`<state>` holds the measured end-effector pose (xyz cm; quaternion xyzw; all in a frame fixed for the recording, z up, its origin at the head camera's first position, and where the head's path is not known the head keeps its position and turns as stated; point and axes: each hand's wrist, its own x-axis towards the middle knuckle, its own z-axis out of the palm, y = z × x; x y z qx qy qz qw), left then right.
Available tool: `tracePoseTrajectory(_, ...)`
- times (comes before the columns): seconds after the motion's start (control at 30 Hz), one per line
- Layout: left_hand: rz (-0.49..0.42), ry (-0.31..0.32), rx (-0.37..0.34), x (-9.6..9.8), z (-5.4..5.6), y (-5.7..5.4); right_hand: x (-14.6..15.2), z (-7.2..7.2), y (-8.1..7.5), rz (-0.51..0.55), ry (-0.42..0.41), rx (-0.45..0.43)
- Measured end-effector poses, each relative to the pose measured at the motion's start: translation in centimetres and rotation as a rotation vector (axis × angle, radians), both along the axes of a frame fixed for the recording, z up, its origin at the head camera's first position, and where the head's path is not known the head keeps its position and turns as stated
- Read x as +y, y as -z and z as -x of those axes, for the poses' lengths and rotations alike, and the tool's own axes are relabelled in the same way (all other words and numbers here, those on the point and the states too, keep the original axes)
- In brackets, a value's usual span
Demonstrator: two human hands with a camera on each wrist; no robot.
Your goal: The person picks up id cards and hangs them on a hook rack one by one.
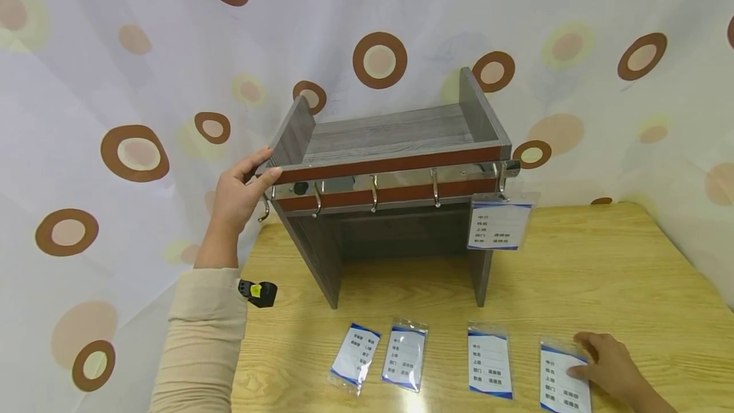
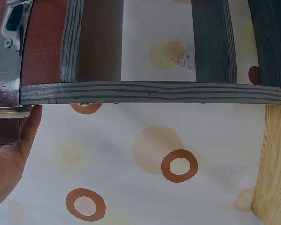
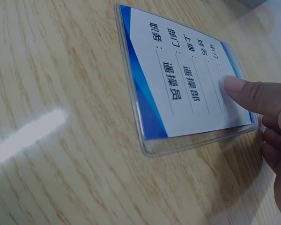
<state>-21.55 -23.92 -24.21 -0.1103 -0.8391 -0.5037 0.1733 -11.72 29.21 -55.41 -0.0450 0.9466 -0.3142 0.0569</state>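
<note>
My left hand (image 1: 236, 196) grips the upper left front corner of a grey wooden shelf (image 1: 395, 126), the thumb on its front edge. A metal hook rail (image 1: 401, 178) with several hooks runs along the shelf's red-brown front. In the left wrist view, fingers (image 2: 30, 129) show behind the rail's end. From the right-end hook hangs an ID badge (image 1: 499, 225) in a clear sleeve. Down at the front right, my right hand (image 1: 616, 368) pinches another ID badge (image 3: 178, 79) by its side edge, thumb on the face, other fingers curled at the edge and partly hidden.
Three more badges lie on the wooden table (image 1: 602, 266) before the shelf: a left one (image 1: 355, 354) turned upside down, a second (image 1: 404, 355) beside it, and a third (image 1: 489, 362) nearer the right hand. A dotted cloth (image 1: 321, 18) hangs behind.
</note>
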Motion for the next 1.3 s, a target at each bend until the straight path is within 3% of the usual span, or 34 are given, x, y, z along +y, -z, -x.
tracePoseTrajectory(0.33,-0.002,-0.004,0.0,-0.06,-0.22,0.14,-0.3,-0.09,0.33,-0.061,-0.009,0.049)
tracePoseTrajectory(0.93,0.011,0.006,-0.001,-0.03,-0.21,0.13,-0.46,0.45,0.26,-0.076,-0.02,0.025)
tracePoseTrajectory(1.1,0.012,-0.006,-0.004,-0.01,-0.12,-0.02,-0.43,0.59,0.03,-0.029,-0.014,0.027)
tracePoseTrajectory(1.3,0.0,0.006,-0.01,-0.07,-0.02,-0.07,-0.25,0.53,-0.45,0.07,-0.004,-0.073)
